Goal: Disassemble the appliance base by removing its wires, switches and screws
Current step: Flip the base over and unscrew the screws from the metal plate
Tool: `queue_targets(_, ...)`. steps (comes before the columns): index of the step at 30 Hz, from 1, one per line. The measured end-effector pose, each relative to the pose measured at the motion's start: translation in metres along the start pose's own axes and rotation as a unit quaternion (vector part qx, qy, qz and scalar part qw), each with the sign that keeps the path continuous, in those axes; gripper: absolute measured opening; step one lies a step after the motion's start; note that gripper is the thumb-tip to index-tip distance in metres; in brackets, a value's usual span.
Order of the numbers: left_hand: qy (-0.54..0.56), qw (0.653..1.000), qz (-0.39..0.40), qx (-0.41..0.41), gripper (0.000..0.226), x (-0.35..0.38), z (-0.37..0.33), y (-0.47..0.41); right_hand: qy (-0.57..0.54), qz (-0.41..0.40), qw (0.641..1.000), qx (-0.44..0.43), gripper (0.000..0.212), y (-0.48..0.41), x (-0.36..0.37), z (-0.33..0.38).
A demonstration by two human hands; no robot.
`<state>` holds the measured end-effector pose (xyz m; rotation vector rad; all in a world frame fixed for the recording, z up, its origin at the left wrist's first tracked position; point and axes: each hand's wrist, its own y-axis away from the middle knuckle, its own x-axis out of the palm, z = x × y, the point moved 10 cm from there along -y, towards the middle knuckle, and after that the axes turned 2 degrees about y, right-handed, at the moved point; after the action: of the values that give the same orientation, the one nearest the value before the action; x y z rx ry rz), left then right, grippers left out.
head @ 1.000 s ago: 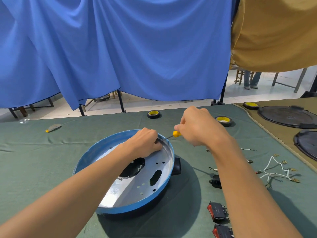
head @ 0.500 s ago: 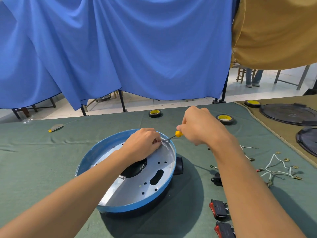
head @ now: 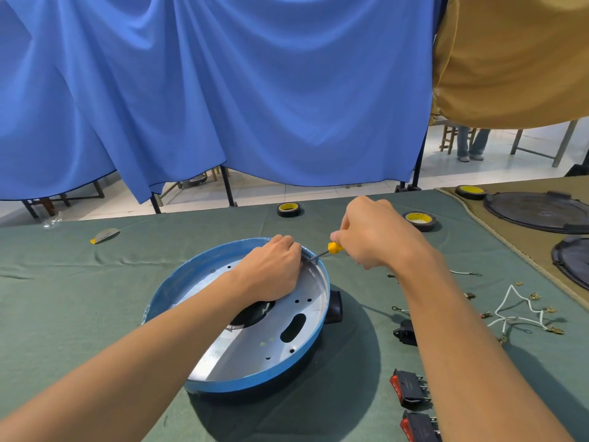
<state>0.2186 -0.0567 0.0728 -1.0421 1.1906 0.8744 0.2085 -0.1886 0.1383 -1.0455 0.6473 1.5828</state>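
Two tape rolls (head: 289, 209) are seen at the far side of a green-clothed table (head: 63, 298), behind which a blue curtain (head: 223, 90) and a tan cloth (head: 510, 59) are hung. Near the table's middle is set the appliance base (head: 255, 382), a round blue-rimmed shell with a holed silver floor, with loose switches (head: 409, 389) and white wires (head: 516, 311) laid to its right. Inside it the left hand (head: 271, 269) is rested, fingers curled at the far rim over something that cannot be told, while a yellow-handled screwdriver (head: 334, 247) is gripped by the right hand (head: 373, 234).

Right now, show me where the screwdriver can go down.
Bare cloth lies left of the blue base, from the scraper toward you; a smaller patch between the right tape roll and the white wires. Right of the base is crowded: socket, red switches.
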Motion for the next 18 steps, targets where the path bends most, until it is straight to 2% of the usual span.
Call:
queue_targets(3,-0.001,1.0,0.011,-0.011,0.025,0.0001,-0.0001,-0.0039,0.002,0.001,1.0,0.0,0.018,0.0004,0.0001,0.0001)
queue_targets(11,-0.016,0.998,0.031,-0.045,0.036,0.0011,0.0042,-0.0081,0.006,0.005,1.0,0.0,0.025,0.0002,-0.0008,0.0003)
queue_targets(18,0.006,1.0,-0.009,0.01,0.034,-0.0062,0.0013,0.0003,0.01,0.003,1.0,0.003,0.026,0.0004,-0.0024,-0.0012)
